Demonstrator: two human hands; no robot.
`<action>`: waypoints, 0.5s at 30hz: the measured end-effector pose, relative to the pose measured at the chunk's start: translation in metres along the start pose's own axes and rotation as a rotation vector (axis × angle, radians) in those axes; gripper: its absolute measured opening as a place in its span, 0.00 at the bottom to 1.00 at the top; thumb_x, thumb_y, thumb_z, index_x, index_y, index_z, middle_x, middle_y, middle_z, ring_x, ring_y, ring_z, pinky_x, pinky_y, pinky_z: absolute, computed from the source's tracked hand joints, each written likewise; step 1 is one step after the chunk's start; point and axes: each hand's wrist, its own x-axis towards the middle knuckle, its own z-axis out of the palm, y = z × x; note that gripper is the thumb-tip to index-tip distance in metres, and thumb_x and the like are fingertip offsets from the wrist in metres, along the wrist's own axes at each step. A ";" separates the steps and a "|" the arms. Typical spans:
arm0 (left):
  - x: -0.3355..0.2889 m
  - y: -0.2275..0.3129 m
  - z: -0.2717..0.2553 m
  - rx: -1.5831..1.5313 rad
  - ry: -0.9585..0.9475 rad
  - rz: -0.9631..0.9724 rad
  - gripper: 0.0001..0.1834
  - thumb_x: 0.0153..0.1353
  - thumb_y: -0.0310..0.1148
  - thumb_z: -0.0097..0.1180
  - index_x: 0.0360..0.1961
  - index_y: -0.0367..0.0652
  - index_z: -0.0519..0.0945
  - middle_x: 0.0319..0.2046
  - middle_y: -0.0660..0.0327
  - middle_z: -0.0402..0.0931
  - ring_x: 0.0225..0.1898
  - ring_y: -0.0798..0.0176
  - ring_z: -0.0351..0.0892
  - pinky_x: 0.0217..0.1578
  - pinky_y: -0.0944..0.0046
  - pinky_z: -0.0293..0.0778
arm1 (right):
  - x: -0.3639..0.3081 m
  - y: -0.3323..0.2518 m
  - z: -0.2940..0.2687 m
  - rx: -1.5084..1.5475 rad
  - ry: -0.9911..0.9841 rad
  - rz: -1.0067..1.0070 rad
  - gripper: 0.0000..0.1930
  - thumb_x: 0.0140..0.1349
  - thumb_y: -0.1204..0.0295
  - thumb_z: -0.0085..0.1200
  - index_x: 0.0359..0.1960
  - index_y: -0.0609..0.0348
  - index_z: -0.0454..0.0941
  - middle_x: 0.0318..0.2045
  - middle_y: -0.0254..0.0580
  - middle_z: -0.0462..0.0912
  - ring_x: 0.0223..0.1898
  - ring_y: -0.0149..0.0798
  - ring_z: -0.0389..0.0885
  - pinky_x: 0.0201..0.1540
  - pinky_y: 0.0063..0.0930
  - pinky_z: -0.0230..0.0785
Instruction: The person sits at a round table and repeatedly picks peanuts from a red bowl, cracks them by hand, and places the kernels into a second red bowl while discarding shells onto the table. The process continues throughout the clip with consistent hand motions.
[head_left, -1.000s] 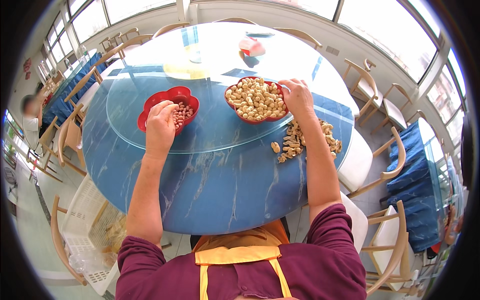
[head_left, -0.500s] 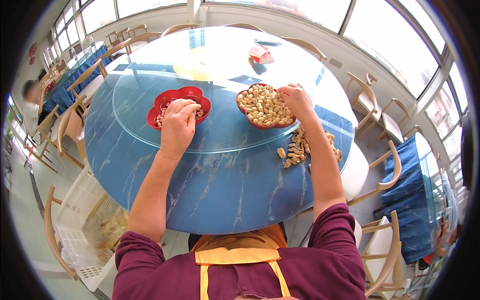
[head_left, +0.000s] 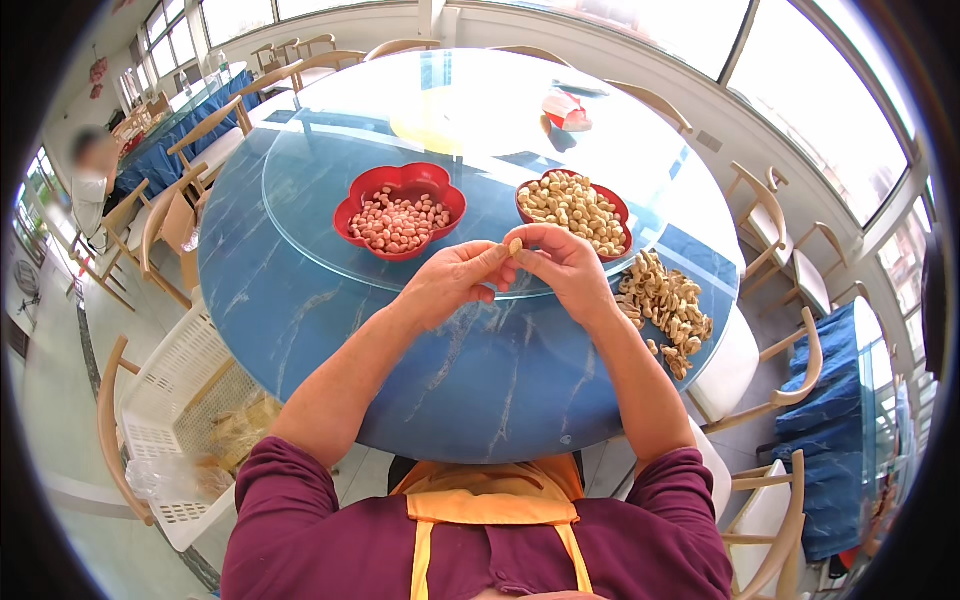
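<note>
On tbl [head_left: 490,400], L bowl [head_left: 415,178]: kernels [head_left: 400,222]; R bowl [head_left: 625,217]: unshelled p'nuts [head_left: 575,208].

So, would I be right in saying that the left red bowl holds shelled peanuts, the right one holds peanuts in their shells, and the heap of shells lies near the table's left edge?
Not quite: the heap of shells lies near the right edge of the table, as the head view shows. The rest is right.

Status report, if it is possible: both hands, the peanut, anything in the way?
Right hand pinching one peanut. Left hand up against it, exact grip unclear. Shell pile off to the right, not between the hands.
</note>
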 end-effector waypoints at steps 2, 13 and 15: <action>0.000 -0.002 -0.001 -0.064 -0.007 -0.022 0.19 0.70 0.49 0.53 0.43 0.42 0.80 0.35 0.66 0.78 0.37 0.72 0.75 0.37 0.71 0.72 | -0.001 0.001 0.004 0.040 -0.005 -0.019 0.09 0.65 0.76 0.58 0.45 0.64 0.79 0.40 0.35 0.82 0.39 0.26 0.81 0.45 0.21 0.75; 0.000 -0.007 0.000 -0.181 -0.143 -0.073 0.17 0.71 0.46 0.51 0.41 0.41 0.80 0.33 0.64 0.77 0.35 0.72 0.73 0.38 0.71 0.71 | -0.010 0.005 0.003 -0.103 0.085 -0.139 0.10 0.60 0.80 0.60 0.43 0.65 0.79 0.32 0.34 0.82 0.33 0.26 0.81 0.37 0.20 0.75; 0.001 -0.009 -0.003 -0.197 -0.125 -0.064 0.17 0.71 0.46 0.51 0.41 0.41 0.80 0.33 0.64 0.77 0.35 0.72 0.73 0.38 0.71 0.72 | -0.010 0.001 0.010 -0.190 0.115 -0.202 0.11 0.59 0.80 0.61 0.43 0.63 0.79 0.32 0.33 0.82 0.33 0.25 0.81 0.37 0.20 0.75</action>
